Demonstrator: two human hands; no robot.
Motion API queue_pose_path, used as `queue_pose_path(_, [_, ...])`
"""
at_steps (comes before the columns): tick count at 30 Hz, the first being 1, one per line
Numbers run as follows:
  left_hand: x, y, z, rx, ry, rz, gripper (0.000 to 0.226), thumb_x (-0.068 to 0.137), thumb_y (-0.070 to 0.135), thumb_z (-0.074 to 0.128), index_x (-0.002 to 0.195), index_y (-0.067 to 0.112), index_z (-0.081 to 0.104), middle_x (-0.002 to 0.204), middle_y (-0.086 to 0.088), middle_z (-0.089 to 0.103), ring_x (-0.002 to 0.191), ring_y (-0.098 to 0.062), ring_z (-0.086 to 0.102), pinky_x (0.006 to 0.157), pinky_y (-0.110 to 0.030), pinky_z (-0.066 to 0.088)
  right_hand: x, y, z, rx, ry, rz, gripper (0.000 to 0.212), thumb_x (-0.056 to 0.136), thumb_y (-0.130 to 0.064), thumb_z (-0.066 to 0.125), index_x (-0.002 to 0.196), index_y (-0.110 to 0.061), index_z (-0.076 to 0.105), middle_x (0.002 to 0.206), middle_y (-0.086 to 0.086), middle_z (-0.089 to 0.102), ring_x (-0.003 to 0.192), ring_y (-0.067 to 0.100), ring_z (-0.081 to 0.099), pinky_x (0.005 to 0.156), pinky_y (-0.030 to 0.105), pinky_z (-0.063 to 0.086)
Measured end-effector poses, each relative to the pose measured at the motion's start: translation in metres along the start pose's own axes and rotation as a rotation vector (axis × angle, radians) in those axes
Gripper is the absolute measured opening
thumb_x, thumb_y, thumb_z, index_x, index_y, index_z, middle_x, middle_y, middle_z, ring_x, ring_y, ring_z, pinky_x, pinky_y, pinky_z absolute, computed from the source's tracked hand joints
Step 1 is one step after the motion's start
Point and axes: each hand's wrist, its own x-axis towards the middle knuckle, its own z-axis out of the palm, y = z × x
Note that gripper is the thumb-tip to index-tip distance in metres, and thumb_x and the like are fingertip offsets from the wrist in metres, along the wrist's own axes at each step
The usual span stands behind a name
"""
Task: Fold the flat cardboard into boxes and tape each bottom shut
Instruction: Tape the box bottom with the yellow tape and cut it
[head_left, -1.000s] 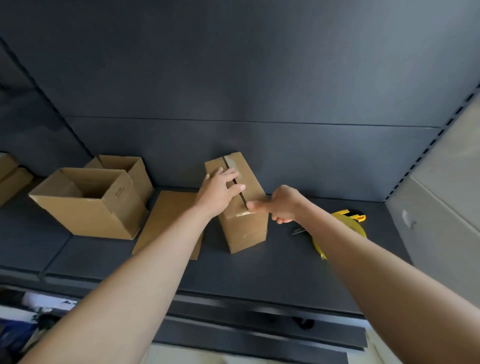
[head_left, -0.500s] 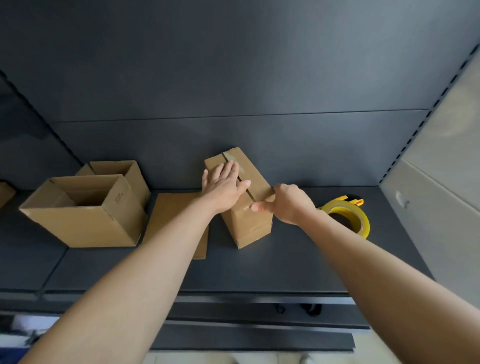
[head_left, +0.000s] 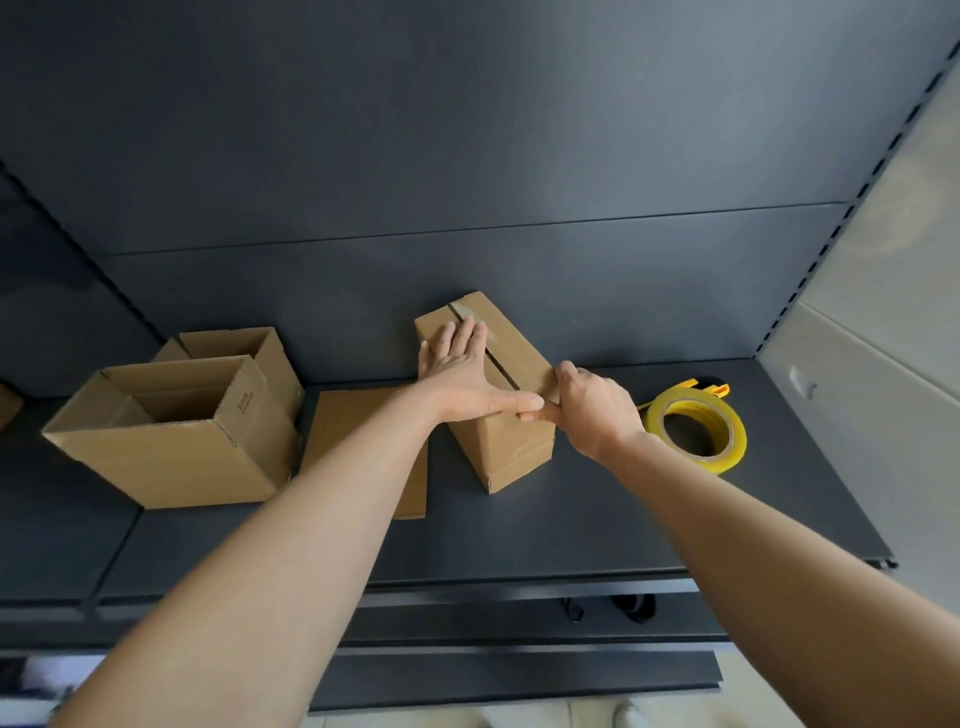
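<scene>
Centrally on dark shelf (head_left: 571, 519): small brown cardboard box (head_left: 511, 452), seam up. L hand (head_left: 462, 382) flat on top, fingers straight. R hand (head_left: 592, 410) curled, index pressing near edge; can't tell if gripping.

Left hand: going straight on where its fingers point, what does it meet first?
Probably the tape strip on the box, just ahead of the left hand; beyond it, the back panel. Depth is unclear.
</scene>
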Motion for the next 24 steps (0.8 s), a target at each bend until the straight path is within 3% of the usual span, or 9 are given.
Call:
queue_pose_path(2, [0.001,-0.003,-0.004,0.011,0.033,0.026,0.11,0.074,0.079,0.047,0.153,0.022,-0.005,0.159,0.007,-0.014,0.146,-0.02,-0.016,0.116,-0.046,-0.007,0.0,0.0,-0.001,0.019,-0.017,0.018,0.063,0.082,-0.065,0.046,0.106,-0.007,0.044,0.104,0.007,0.06,0.093,0.029,0.06,0.064,0.032,0.037])
queue_pose_path(4, [0.003,-0.006,-0.009,0.007,0.142,0.05,0.081,0.087,0.068,0.04,0.151,0.024,0.016,0.16,0.004,0.006,0.146,-0.024,0.004,0.116,-0.044,0.003,-0.002,-0.001,-0.003,0.016,-0.04,0.032,0.06,0.086,-0.061,0.048,0.11,-0.006,0.044,0.104,0.006,0.059,0.094,0.03,0.06,0.065,0.032,0.037])
queue_pose_path(8, [0.013,-0.017,-0.014,-0.107,0.266,0.09,0.038,0.097,0.044,0.04,0.13,0.027,0.046,0.147,0.004,0.033,0.138,-0.024,0.02,0.113,-0.04,0.012,-0.004,0.003,-0.005,-0.021,-0.127,0.137,0.019,0.098,-0.024,0.05,0.106,-0.007,0.046,0.105,0.011,0.06,0.089,0.031,0.057,0.064,0.033,0.039])
queue_pose_path(11, [0.02,-0.023,-0.014,-0.177,0.298,0.112,0.025,0.1,0.03,0.037,0.119,0.02,0.05,0.136,0.003,0.042,0.136,-0.022,0.025,0.114,-0.04,0.007,-0.002,0.008,-0.01,0.419,-0.225,0.416,0.019,0.096,-0.012,0.047,0.103,0.001,0.058,0.093,0.014,0.061,0.081,0.03,0.061,0.066,0.032,0.051])
queue_pose_path(14, [0.026,-0.024,-0.018,-0.197,0.337,0.087,0.018,0.099,0.025,0.039,0.112,0.019,0.05,0.127,0.0,0.047,0.127,-0.021,0.035,0.107,-0.037,0.02,-0.006,0.002,-0.028,0.956,-0.381,0.602,0.039,0.103,-0.027,0.039,0.087,0.002,0.061,0.075,0.01,0.064,0.061,0.02,0.061,0.051,0.023,0.049])
queue_pose_path(16, [0.026,-0.022,-0.025,-0.25,0.286,0.008,0.021,0.095,0.028,0.045,0.114,0.021,0.048,0.129,-0.001,0.044,0.125,-0.023,0.036,0.103,-0.037,0.028,-0.008,-0.006,-0.039,1.154,-0.538,0.62,0.053,0.101,-0.043,0.038,0.09,0.003,0.063,0.08,0.013,0.069,0.067,0.021,0.066,0.054,0.024,0.053])
queue_pose_path(18, [0.026,-0.019,-0.031,-0.289,0.218,-0.07,0.039,0.091,0.035,0.05,0.128,0.026,0.04,0.138,-0.005,0.037,0.128,-0.028,0.031,0.104,-0.04,0.029,-0.006,-0.016,-0.041,1.335,-0.637,0.649,0.063,0.097,-0.049,0.044,0.108,0.011,0.058,0.09,0.021,0.07,0.076,0.028,0.069,0.061,0.03,0.059])
queue_pose_path(21, [0.029,-0.02,-0.033,-0.261,0.206,-0.082,0.065,0.09,0.044,0.051,0.146,0.025,0.026,0.15,-0.003,0.027,0.138,-0.027,0.019,0.108,-0.043,0.024,-0.002,-0.028,-0.04,1.592,-0.645,0.733,0.056,0.1,-0.036,0.045,0.123,0.015,0.046,0.102,0.032,0.063,0.096,0.039,0.065,0.08,0.041,0.056])
queue_pose_path(24, [0.038,-0.028,-0.034,-0.333,0.243,-0.089,0.069,0.088,0.047,0.056,0.147,0.023,0.03,0.15,-0.003,0.03,0.139,-0.026,0.02,0.108,-0.044,0.027,0.003,-0.034,-0.042,1.727,-0.635,0.798,0.053,0.104,-0.027,0.037,0.138,0.013,0.031,0.132,0.037,0.046,0.124,0.046,0.047,0.1,0.048,0.042])
